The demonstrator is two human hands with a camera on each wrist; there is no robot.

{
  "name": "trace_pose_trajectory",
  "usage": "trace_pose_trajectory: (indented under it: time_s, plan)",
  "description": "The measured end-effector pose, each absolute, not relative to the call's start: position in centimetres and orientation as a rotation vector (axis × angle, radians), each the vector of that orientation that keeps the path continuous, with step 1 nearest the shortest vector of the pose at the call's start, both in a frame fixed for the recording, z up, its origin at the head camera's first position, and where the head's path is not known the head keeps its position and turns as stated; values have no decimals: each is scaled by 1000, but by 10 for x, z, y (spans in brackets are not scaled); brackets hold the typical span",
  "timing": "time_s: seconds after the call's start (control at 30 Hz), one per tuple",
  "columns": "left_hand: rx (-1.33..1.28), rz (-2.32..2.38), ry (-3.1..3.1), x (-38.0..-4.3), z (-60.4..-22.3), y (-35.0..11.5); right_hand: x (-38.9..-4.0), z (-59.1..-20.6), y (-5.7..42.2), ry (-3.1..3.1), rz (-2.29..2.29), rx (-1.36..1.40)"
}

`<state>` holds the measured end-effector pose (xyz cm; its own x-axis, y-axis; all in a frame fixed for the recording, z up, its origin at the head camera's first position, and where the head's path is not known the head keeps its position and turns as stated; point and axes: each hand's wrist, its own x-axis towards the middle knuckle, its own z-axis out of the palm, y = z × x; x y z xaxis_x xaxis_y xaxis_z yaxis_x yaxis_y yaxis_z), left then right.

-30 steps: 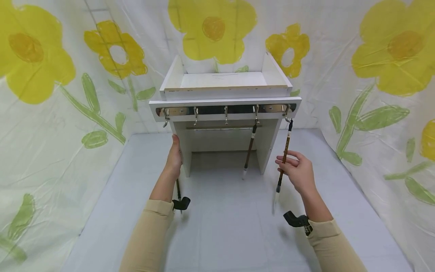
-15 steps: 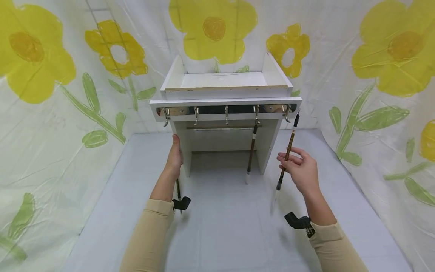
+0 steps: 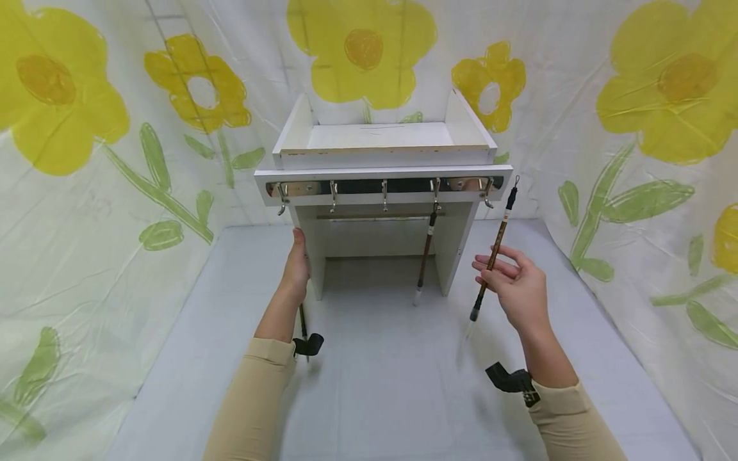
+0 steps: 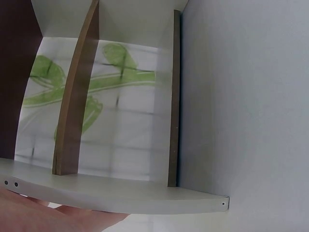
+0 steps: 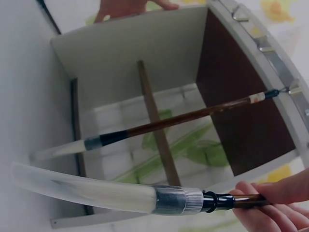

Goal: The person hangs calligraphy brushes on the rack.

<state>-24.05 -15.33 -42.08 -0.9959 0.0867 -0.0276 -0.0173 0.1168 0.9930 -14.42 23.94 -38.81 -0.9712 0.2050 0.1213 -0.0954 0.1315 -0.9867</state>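
In the head view my right hand (image 3: 521,288) pinches a calligraphy brush (image 3: 498,243) by its brown handle, thumb against fingers. The brush tilts with its black end and cord loop up, right of the hook rail. Its pale bristles, in a clear sleeve (image 5: 82,187), point down in the right wrist view. A second calligraphy brush (image 3: 427,250) hangs by its loop from the second hook from the right. My left hand (image 3: 296,266) rests against the outside of the white shelf's (image 3: 383,173) left side panel, thumb up; its fingers (image 4: 94,218) lie along that panel.
A metal rail (image 3: 357,187) with several hooks runs along the shelf's front. A thin dark rod (image 3: 302,321) shows beside the left wrist, its upper part hidden. The shelf stands on a pale tabletop (image 3: 375,384), before a flower-patterned curtain (image 3: 259,64).
My right hand has moved right, and the brush's loop end has gone from the rightmost hook out to the right and up. The hanging brush sways slightly; my left hand stays put.
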Motion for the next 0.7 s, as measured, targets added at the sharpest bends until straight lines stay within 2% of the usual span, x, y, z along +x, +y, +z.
trace_pose_trajectory:
  time_s: [0.2,0.47,0.7]
  plan:
    - [50,2019,2264,-230,-404,-151,-139,-381,238,-2126,1953,-92]
    - [26,2034,2282,-243,-428,-153,-130,-376,235,-2079,1970,-52]
    - [36,2052,2301,-245,-430,-155,-127,-370,231,-2095,1923,-1]
